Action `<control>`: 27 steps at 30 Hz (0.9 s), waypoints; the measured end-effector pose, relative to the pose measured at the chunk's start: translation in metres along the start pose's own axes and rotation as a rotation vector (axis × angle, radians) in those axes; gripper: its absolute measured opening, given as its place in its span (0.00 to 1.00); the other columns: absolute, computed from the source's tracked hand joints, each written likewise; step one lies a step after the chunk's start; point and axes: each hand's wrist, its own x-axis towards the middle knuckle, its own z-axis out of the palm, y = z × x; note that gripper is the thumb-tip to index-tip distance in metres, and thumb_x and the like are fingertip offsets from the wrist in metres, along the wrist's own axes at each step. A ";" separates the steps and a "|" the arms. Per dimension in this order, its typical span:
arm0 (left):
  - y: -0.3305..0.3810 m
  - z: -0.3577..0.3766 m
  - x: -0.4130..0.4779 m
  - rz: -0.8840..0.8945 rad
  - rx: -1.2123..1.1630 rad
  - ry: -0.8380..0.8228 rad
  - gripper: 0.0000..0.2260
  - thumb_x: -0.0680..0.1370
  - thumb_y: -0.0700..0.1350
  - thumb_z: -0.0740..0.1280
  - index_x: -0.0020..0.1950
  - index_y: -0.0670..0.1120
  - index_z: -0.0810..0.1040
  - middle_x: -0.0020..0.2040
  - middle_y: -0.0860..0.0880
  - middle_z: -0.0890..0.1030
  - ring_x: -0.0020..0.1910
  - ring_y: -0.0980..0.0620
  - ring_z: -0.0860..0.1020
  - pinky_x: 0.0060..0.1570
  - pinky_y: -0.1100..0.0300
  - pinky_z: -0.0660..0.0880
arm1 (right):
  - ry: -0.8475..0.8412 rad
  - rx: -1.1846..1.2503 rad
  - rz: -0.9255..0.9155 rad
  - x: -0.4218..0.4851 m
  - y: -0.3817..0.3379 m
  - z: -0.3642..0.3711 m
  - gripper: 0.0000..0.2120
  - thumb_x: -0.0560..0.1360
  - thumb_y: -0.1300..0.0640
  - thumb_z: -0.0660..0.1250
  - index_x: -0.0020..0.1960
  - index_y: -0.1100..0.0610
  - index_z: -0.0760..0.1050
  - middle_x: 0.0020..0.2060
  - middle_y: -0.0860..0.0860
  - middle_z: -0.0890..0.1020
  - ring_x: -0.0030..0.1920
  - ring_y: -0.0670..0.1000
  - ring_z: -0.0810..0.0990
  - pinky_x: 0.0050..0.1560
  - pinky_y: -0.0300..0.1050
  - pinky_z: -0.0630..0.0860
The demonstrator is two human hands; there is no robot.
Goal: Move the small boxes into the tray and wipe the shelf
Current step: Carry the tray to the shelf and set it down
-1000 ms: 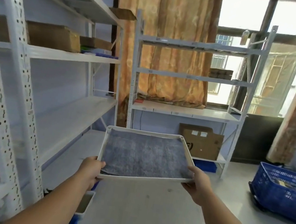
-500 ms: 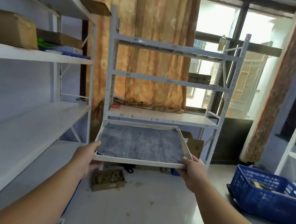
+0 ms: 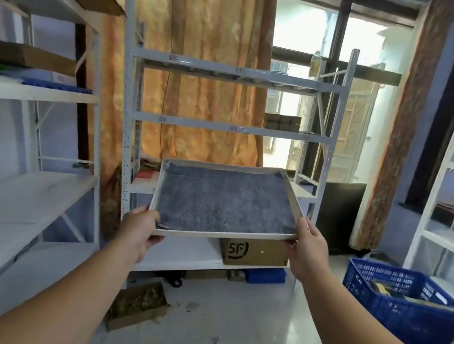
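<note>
Head view: white tray (image 3: 290,194) lined with grey cloth (image 3: 224,198), held level before me in front of the grey shelf unit (image 3: 227,127). My left hand (image 3: 138,224) clamps the near left corner, my right hand (image 3: 308,244) the near right. Small brown boxes (image 3: 282,122) sit on the middle shelf, right side. Blue crate (image 3: 401,300) on floor, right.

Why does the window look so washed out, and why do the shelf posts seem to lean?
In the head view, daylight overexposes the window behind the rack, while the tray in both hands stays evenly lit; the wide-angle lens bends the side shelving outward, and the edges look slightly soft.
</note>
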 end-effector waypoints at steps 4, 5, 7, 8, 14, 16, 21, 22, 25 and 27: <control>-0.003 0.060 0.045 0.036 0.016 0.015 0.20 0.78 0.32 0.55 0.68 0.42 0.70 0.52 0.42 0.71 0.36 0.49 0.70 0.32 0.56 0.71 | 0.004 -0.043 -0.024 0.077 -0.005 -0.012 0.18 0.78 0.48 0.60 0.67 0.51 0.71 0.54 0.54 0.78 0.54 0.58 0.79 0.56 0.60 0.77; -0.003 0.076 0.057 0.040 0.011 0.022 0.19 0.78 0.32 0.55 0.68 0.42 0.71 0.51 0.43 0.72 0.36 0.49 0.70 0.32 0.56 0.70 | 0.003 -0.055 -0.032 0.097 -0.007 -0.014 0.19 0.78 0.48 0.61 0.67 0.50 0.70 0.53 0.53 0.78 0.54 0.58 0.79 0.56 0.61 0.77; -0.005 0.105 0.076 0.060 -0.015 0.033 0.17 0.79 0.35 0.56 0.66 0.42 0.72 0.49 0.44 0.73 0.40 0.47 0.72 0.34 0.57 0.72 | 0.008 -0.041 -0.036 0.135 -0.015 -0.018 0.17 0.78 0.49 0.62 0.66 0.50 0.72 0.54 0.54 0.78 0.54 0.57 0.79 0.57 0.60 0.77; -0.006 0.120 0.085 0.081 -0.025 0.027 0.15 0.79 0.37 0.58 0.65 0.42 0.74 0.48 0.44 0.74 0.43 0.47 0.74 0.35 0.57 0.72 | 0.009 -0.019 -0.029 0.153 -0.018 -0.019 0.16 0.78 0.50 0.62 0.65 0.50 0.73 0.54 0.54 0.79 0.54 0.57 0.79 0.56 0.59 0.78; -0.014 0.192 0.121 0.178 -0.036 0.001 0.11 0.79 0.36 0.60 0.61 0.40 0.75 0.44 0.45 0.76 0.39 0.52 0.74 0.40 0.59 0.75 | -0.020 0.089 0.008 0.237 -0.033 -0.031 0.18 0.77 0.51 0.64 0.65 0.54 0.74 0.58 0.55 0.79 0.56 0.55 0.80 0.47 0.49 0.82; -0.016 0.210 0.135 0.215 -0.016 0.021 0.12 0.79 0.35 0.60 0.62 0.38 0.75 0.44 0.44 0.75 0.37 0.53 0.73 0.38 0.59 0.75 | -0.054 0.133 0.030 0.257 -0.034 -0.036 0.18 0.78 0.51 0.63 0.66 0.54 0.72 0.58 0.55 0.78 0.56 0.55 0.80 0.48 0.48 0.82; -0.020 0.245 0.187 0.250 0.027 0.061 0.15 0.78 0.35 0.61 0.64 0.36 0.74 0.51 0.43 0.76 0.42 0.47 0.75 0.37 0.57 0.76 | -0.118 0.287 0.071 0.306 -0.036 -0.036 0.15 0.79 0.56 0.60 0.65 0.55 0.72 0.54 0.55 0.79 0.56 0.55 0.78 0.59 0.53 0.76; -0.021 0.251 0.200 0.258 0.041 0.065 0.15 0.78 0.35 0.61 0.64 0.37 0.74 0.51 0.43 0.76 0.44 0.46 0.75 0.38 0.55 0.76 | -0.110 0.314 0.078 0.317 -0.035 -0.033 0.16 0.79 0.56 0.60 0.66 0.56 0.71 0.55 0.55 0.78 0.57 0.56 0.77 0.62 0.55 0.75; -0.023 0.269 0.244 0.283 0.067 0.071 0.15 0.77 0.35 0.62 0.64 0.40 0.76 0.50 0.43 0.77 0.47 0.43 0.76 0.42 0.54 0.76 | -0.091 0.311 0.072 0.349 -0.029 -0.023 0.17 0.79 0.57 0.60 0.67 0.55 0.70 0.57 0.56 0.78 0.59 0.57 0.77 0.63 0.56 0.74; -0.022 0.281 0.275 0.296 0.074 0.068 0.16 0.77 0.36 0.61 0.65 0.41 0.75 0.51 0.43 0.77 0.48 0.43 0.76 0.45 0.54 0.77 | -0.076 0.299 0.058 0.373 -0.025 -0.013 0.17 0.79 0.57 0.60 0.67 0.54 0.70 0.58 0.56 0.77 0.59 0.57 0.76 0.61 0.55 0.75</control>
